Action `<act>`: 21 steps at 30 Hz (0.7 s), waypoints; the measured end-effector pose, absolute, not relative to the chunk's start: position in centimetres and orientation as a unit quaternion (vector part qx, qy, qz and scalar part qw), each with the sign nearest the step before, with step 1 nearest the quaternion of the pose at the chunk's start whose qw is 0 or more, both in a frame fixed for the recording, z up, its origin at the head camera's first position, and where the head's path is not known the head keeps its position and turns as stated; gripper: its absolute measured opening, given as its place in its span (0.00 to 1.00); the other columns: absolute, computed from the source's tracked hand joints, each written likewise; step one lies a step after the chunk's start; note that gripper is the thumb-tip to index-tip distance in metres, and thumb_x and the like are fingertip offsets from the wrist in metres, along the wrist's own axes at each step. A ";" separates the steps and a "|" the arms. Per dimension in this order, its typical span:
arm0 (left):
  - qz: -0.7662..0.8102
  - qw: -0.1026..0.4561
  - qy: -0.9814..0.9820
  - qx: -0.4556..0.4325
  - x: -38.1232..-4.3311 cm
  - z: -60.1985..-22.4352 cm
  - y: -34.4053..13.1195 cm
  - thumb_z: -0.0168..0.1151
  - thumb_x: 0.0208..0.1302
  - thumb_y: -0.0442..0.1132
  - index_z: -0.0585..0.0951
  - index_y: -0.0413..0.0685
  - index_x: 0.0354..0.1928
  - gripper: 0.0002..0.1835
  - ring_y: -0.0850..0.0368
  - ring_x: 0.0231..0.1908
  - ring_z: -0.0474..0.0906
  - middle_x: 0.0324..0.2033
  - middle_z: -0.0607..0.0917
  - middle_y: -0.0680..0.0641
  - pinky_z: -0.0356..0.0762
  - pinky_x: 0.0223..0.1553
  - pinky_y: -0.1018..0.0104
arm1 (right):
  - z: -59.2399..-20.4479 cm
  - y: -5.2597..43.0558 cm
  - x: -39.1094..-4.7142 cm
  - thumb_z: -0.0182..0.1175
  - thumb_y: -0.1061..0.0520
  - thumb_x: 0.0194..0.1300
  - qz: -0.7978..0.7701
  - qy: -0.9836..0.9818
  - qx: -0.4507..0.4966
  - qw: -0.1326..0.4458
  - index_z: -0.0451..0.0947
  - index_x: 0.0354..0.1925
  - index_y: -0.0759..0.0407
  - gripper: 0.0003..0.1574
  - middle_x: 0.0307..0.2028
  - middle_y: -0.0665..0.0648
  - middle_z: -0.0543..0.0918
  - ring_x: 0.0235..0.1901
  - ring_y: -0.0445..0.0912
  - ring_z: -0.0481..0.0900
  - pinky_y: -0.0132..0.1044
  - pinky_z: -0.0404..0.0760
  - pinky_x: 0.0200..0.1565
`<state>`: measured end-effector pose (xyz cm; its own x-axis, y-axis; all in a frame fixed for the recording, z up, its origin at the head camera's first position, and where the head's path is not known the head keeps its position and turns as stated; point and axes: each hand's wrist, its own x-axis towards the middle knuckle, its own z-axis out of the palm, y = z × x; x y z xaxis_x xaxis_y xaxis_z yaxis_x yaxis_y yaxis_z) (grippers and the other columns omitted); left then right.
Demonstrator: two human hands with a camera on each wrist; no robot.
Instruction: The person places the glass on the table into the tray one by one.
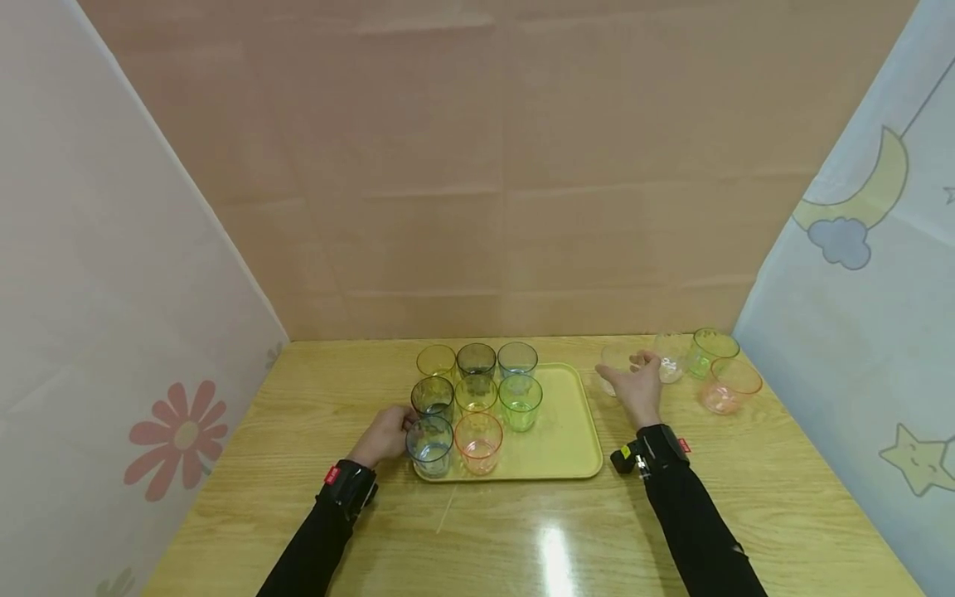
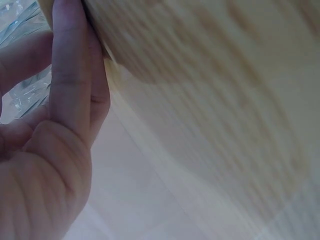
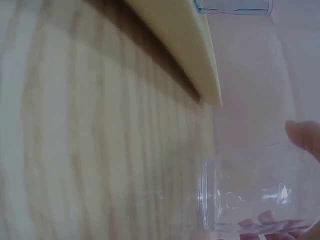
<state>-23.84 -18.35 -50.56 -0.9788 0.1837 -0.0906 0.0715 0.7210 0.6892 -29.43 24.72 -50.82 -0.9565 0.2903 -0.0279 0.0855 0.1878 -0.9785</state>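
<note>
My left hand (image 1: 385, 435) is at the left edge of the yellow tray (image 1: 574, 452), its thumb and fingers pinching the rim in the left wrist view, thumb tip hidden. Beside it on the tray stand a blue glass (image 1: 430, 456) and a dark glass (image 1: 433, 400). Right of the tray, my right hand (image 1: 639, 390) holds a clear glass (image 3: 250, 195) upright, base at the wooden table. The thumb (image 3: 302, 136) lies along one side of its rim; the other fingers show through the glass on its far side.
More tumblers stand on the tray in rows, among them a green glass (image 1: 521, 406) and a pink-rimmed glass (image 1: 479, 448). Right of my right hand are another clear glass (image 1: 671, 365), a green one (image 1: 709, 356) and a pink one (image 1: 724, 394). A brown wall (image 1: 477, 207) rises behind the table.
</note>
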 end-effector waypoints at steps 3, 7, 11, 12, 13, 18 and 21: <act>0.369 0.074 0.924 0.070 -23.8 -50.5 -18.4 0.65 0.60 0.30 0.82 0.35 0.38 0.06 0.57 0.30 0.74 0.28 0.80 0.48 0.73 0.31 0.65 | -50.9 24.9 -29.5 0.69 0.47 0.60 0.619 -0.772 -0.120 0.079 0.44 0.75 0.60 0.60 0.72 0.68 0.54 0.70 0.63 0.55 0.55 0.66 0.63; 0.367 0.080 0.924 0.064 -23.6 -50.5 -18.3 0.66 0.60 0.30 0.82 0.36 0.38 0.06 0.57 0.30 0.74 0.28 0.80 0.48 0.73 0.31 0.65 | -51.1 25.1 -29.3 0.71 0.45 0.58 0.619 -0.773 -0.121 0.066 0.46 0.75 0.59 0.60 0.70 0.69 0.52 0.68 0.63 0.55 0.55 0.66 0.62; 0.368 0.092 0.923 0.066 -23.6 -50.6 -18.2 0.66 0.60 0.30 0.82 0.36 0.38 0.06 0.57 0.31 0.75 0.28 0.80 0.48 0.74 0.32 0.65 | -51.6 25.3 -29.1 0.70 0.42 0.58 0.629 -0.766 -0.123 0.051 0.44 0.75 0.55 0.61 0.71 0.67 0.49 0.69 0.62 0.53 0.55 0.65 0.62; 0.369 0.093 0.923 0.066 -23.7 -50.5 -18.2 0.65 0.60 0.30 0.81 0.36 0.38 0.06 0.57 0.31 0.75 0.29 0.80 0.48 0.74 0.33 0.65 | -51.7 25.3 -29.1 0.70 0.40 0.58 0.631 -0.764 -0.122 0.049 0.44 0.75 0.55 0.61 0.71 0.67 0.48 0.69 0.62 0.52 0.55 0.65 0.63; 0.370 0.093 0.922 0.066 -23.8 -50.5 -18.2 0.65 0.60 0.31 0.81 0.36 0.39 0.06 0.56 0.31 0.75 0.29 0.80 0.48 0.74 0.33 0.64 | -51.8 25.3 -29.1 0.70 0.39 0.57 0.635 -0.762 -0.120 0.049 0.44 0.75 0.54 0.62 0.71 0.67 0.47 0.69 0.62 0.52 0.55 0.65 0.63; 0.371 0.092 0.922 0.060 -24.0 -50.4 -18.4 0.65 0.61 0.31 0.81 0.35 0.39 0.07 0.56 0.31 0.75 0.29 0.81 0.46 0.74 0.32 0.65 | -51.8 25.2 -29.3 0.70 0.39 0.56 0.638 -0.760 -0.105 0.064 0.46 0.74 0.56 0.62 0.69 0.68 0.50 0.66 0.61 0.55 0.53 0.66 0.58; 0.370 0.093 0.922 0.064 -24.0 -50.4 -18.4 0.65 0.61 0.31 0.81 0.35 0.39 0.07 0.56 0.30 0.75 0.29 0.81 0.46 0.74 0.31 0.66 | -51.7 25.0 -29.4 0.72 0.40 0.55 0.640 -0.758 -0.106 0.071 0.49 0.73 0.56 0.60 0.68 0.69 0.53 0.64 0.60 0.58 0.52 0.68 0.55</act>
<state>-23.96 -18.45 -50.38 -0.9745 0.1864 -0.1249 0.0483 0.7179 0.6945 -29.37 25.01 -51.66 -0.9672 0.2526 -0.0280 0.0698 0.1581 -0.9849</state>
